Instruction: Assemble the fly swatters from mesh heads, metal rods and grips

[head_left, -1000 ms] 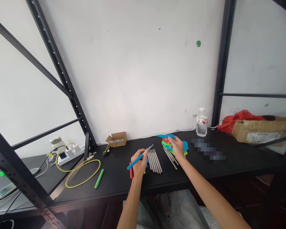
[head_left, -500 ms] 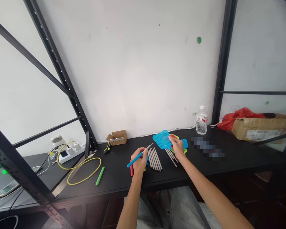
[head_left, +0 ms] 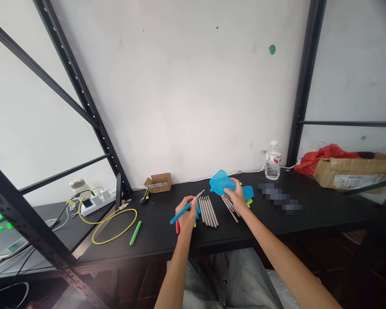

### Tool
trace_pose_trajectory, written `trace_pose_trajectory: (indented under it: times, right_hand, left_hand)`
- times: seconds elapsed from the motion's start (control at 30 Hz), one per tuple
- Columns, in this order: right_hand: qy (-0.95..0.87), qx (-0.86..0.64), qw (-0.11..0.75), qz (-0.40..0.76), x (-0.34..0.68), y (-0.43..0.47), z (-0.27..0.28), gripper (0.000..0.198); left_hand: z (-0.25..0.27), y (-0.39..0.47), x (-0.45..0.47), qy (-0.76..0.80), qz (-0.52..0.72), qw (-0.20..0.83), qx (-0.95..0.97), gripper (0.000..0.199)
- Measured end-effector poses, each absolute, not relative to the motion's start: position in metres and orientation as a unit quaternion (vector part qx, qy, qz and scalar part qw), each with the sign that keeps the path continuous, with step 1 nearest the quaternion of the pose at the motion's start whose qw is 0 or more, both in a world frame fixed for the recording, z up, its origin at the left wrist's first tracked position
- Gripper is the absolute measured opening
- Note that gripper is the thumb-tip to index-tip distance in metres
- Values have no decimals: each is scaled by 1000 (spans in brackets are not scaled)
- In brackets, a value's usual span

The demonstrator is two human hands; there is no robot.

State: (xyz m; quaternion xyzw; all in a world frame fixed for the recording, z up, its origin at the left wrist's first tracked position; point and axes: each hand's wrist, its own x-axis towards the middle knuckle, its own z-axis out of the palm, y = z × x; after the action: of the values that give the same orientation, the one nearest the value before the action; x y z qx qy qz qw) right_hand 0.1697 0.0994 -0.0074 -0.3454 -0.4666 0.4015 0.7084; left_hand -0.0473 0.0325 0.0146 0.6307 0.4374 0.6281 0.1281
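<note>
My left hand (head_left: 187,213) is closed around a fly swatter handle (head_left: 180,214), a blue grip with a thin metal rod pointing up and right. A blue mesh fly swatter head (head_left: 221,182) is held in my right hand (head_left: 234,193), raised and tilted, a little apart from the rod's tip. Under that hand lie more heads, one blue (head_left: 248,193) and one yellow-green (head_left: 249,201), partly hidden. Several metal rods (head_left: 208,212) lie side by side between my hands, with a few more metal rods (head_left: 230,210) by my right wrist. A red grip (head_left: 177,226) shows beside my left hand.
A green grip (head_left: 135,233) and a yellow cable (head_left: 116,237) lie to the left. Behind are a small open cardboard box (head_left: 159,184) and a water bottle (head_left: 272,161). A power strip (head_left: 98,205) is far left; a larger carton (head_left: 354,174) stands right.
My right hand has turned the blue swatter head and shifted it slightly right, and its grip now shows more fingers beneath it. My left hand still holds the handle, almost in place.
</note>
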Motion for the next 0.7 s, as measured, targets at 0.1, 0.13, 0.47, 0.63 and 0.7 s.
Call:
trace_pose_trajectory:
  times: [0.1, 0.13, 0.47, 0.63, 0.7]
  right_hand:
    - [-452, -340, 713, 414, 170, 100, -7, 59]
    - [-445, -337, 716, 420, 171, 100, -7, 62]
    - [-409, -352, 718, 440, 172, 101, -6, 67]
    - [-432, -335, 706, 449, 171, 103, -9, 63]
    - [-442, -327, 704, 450, 170, 103, -10, 60]
  left_hand:
    - [15, 32, -47, 437, 626, 131, 633, 28]
    - [15, 32, -47, 437, 625, 130, 633, 27]
    - [14, 35, -49, 437, 627, 136, 631, 25]
    - [10, 39, -49, 433, 635, 186, 612, 28]
    - [10, 41, -49, 417, 649, 221, 597, 31]
